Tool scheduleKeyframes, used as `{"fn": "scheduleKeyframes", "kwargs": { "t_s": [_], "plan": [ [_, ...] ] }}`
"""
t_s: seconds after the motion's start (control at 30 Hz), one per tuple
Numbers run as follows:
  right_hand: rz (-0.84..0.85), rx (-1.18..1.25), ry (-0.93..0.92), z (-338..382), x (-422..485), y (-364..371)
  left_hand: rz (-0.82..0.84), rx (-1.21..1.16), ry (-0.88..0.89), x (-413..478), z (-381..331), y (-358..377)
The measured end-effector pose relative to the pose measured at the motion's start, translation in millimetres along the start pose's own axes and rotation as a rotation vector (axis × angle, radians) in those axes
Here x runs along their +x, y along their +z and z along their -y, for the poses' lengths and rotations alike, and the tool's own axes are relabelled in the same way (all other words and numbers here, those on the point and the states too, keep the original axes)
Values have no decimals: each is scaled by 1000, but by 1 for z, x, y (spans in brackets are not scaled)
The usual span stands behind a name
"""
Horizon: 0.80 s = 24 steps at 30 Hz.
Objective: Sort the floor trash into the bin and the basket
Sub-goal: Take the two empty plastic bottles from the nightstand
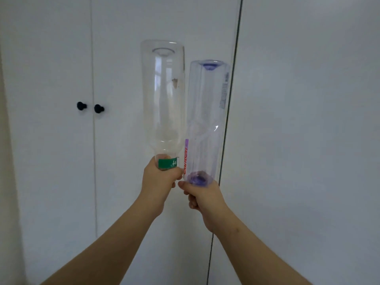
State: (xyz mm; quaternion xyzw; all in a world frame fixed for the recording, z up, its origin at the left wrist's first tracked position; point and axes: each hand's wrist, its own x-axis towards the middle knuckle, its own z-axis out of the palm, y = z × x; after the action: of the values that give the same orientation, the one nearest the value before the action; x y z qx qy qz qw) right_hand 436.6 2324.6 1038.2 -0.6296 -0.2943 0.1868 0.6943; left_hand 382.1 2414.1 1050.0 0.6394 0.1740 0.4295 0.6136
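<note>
Two plastic bottles are recorded, both held bottom-up in front of white cupboard doors (51, 140). Two hands are counted, one per bottle.

Bottle 1, the clear bottle (163, 95): colourless and see-through, with a green label (167, 163) round the neck and a small brownish mark on its wall. It is gripped at the neck by the left hand (159, 182), fingers curled round it.

Bottle 2, the tinted bottle (207, 112): faintly purple, with a purple cap (198, 178), red lettering down one side and a grey printed strip near the base. It is held at the cap end by the right hand (202, 194), thumb and fingers wrapped under it.

Both bottles are seen to be empty. They are raised side by side, leaning close at the necks; actual contact cannot be told. The hands are held close together.

Two black knobs (81, 105) are noted on the doors, plus one dark vertical seam (230, 99) behind the tinted bottle
</note>
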Motion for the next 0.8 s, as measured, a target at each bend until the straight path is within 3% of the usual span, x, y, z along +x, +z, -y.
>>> {"fn": "scheduleKeyframes", "kwargs": {
  "t_s": [0.23,0.8],
  "plan": [
    [-194,12,-63,8,-31,-84,160,-79,-1,-34,2,87],
    [-691,-145,-52,28,-68,-180,442,-129,38,-62,3,191]
  ]
}}
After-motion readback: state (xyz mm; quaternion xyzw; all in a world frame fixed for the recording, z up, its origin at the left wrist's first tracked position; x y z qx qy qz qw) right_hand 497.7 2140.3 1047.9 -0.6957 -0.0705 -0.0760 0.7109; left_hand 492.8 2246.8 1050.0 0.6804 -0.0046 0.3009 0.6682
